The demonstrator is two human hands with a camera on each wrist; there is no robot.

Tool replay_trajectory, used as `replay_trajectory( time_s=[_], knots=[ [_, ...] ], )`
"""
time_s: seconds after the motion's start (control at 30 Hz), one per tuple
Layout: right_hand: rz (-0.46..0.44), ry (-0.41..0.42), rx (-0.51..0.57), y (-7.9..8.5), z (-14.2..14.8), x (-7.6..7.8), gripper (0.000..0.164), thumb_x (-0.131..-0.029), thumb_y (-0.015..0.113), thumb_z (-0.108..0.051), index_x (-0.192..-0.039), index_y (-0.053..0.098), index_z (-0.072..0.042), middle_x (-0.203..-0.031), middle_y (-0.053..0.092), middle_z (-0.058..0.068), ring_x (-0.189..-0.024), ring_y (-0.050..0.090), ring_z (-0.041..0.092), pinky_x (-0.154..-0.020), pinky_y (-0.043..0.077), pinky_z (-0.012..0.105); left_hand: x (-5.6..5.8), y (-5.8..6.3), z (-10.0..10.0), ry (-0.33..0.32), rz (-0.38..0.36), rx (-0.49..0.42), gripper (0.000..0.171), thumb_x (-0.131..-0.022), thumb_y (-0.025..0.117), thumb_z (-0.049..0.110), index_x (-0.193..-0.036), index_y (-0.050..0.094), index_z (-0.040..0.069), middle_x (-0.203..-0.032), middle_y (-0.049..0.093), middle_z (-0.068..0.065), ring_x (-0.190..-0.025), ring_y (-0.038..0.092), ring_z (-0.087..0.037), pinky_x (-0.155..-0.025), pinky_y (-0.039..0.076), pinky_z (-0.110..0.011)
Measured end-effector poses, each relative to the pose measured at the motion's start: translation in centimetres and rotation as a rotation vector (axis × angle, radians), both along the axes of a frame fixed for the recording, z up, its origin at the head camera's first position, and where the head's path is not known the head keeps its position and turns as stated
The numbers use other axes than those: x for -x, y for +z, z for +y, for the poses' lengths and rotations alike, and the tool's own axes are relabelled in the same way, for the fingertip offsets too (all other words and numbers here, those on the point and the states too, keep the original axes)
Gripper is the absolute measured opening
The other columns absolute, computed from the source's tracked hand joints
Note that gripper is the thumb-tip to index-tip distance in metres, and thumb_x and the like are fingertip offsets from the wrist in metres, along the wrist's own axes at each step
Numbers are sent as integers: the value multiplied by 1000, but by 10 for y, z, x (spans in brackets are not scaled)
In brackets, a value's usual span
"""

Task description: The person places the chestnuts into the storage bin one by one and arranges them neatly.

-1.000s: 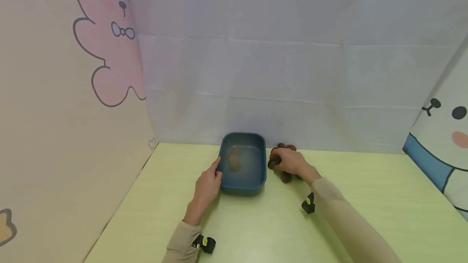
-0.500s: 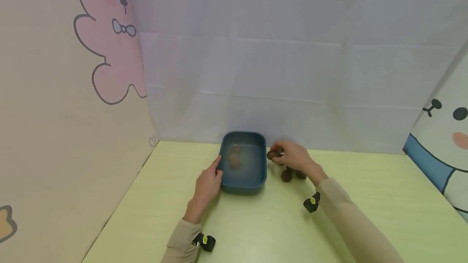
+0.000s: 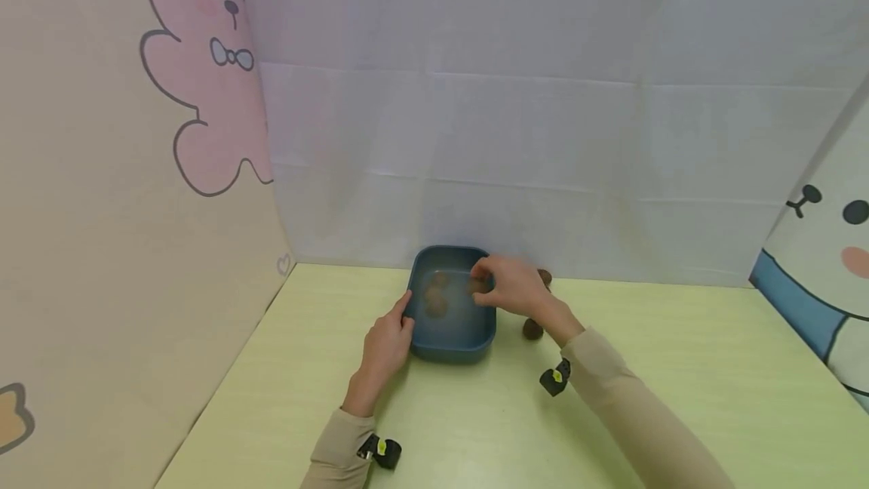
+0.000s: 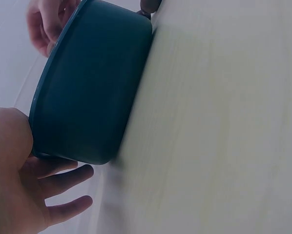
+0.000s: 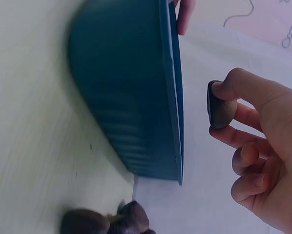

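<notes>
Brown dome-shaped piece (image 5: 225, 111), chestnut or mushroom cap, can't tell; sits above the right rim of the blue-green bin (image 3: 451, 355). Right hand (image 3: 516, 289) pinches it: thumb on one edge, fingertips opposite, remaining fingers curled free. Left hand (image 3: 385, 344) holds the bin at its left rim, some fingers spread loose. Loose brown pieces (image 3: 532, 329) on the table (image 3: 441, 429) right of the bin; a few brown lumps (image 3: 436, 304) inside, blurry. Handling: probably light, firm, not very fragile; rounded side may slip or roll. Best hold is across opposite edges. Bin looks stiff and light, could slide; steady by the rim.
</notes>
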State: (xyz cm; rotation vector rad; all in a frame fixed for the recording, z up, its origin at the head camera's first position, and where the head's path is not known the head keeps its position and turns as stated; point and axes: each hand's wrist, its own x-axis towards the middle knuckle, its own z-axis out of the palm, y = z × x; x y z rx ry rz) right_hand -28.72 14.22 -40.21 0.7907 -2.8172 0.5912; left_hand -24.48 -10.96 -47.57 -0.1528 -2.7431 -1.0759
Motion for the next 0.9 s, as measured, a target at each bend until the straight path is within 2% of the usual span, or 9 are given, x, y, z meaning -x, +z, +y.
replay_trajectory(
  time_s=[0.2, 0.33, 0.57, 0.7, 0.9],
  knots=[
    [-33, -5, -53, -6, -23, 0, 29, -86, 73, -36, -112, 68, -23, -108, 67, -4, -89, 65, 14, -68, 52, 34, -2, 1, 0, 2, -2, 2, 53, -95, 47, 12, -149, 48, 13, -55, 33, 3, -46, 25, -11, -44, 21, -27],
    [-57, -15, -106, -11, -36, 0, 29, -87, 72, -38, -113, 67, -25, -112, 67, -4, -90, 65, 14, -68, 51, 36, -2, 1, 1, 4, 6, 1, 54, -94, 46, 12, -148, 49, 14, -56, 33, 3, -47, 26, -11, -45, 21, -27],
    [-82, 24, -139, -21, -55, 5, 33, -85, 71, -36, -117, 68, -30, -120, 67, -9, -98, 67, 17, -69, 53, 38, -3, 1, 1, 2, 8, -2, 53, -95, 48, 11, -148, 49, 12, -56, 34, 2, -46, 26, -11, -45, 22, -27],
    [-84, 34, -164, -27, -62, 9, 33, -85, 71, -37, -118, 68, -35, -116, 67, -14, -102, 66, 15, -74, 53, 41, -2, 1, 2, 5, 10, 7, 53, -95, 49, 11, -147, 50, 12, -57, 34, 2, -47, 27, -12, -45, 23, -28],
    [-92, 64, -244, -32, -73, 13, 19, -84, 71, -36, -102, 67, -35, -103, 67, -13, -87, 64, 14, -68, 52, 41, -2, 2, 0, 9, 27, 9, 52, -94, 49, 11, -147, 51, 12, -57, 35, 2, -47, 27, -12, -45, 23, -28]
  ],
)
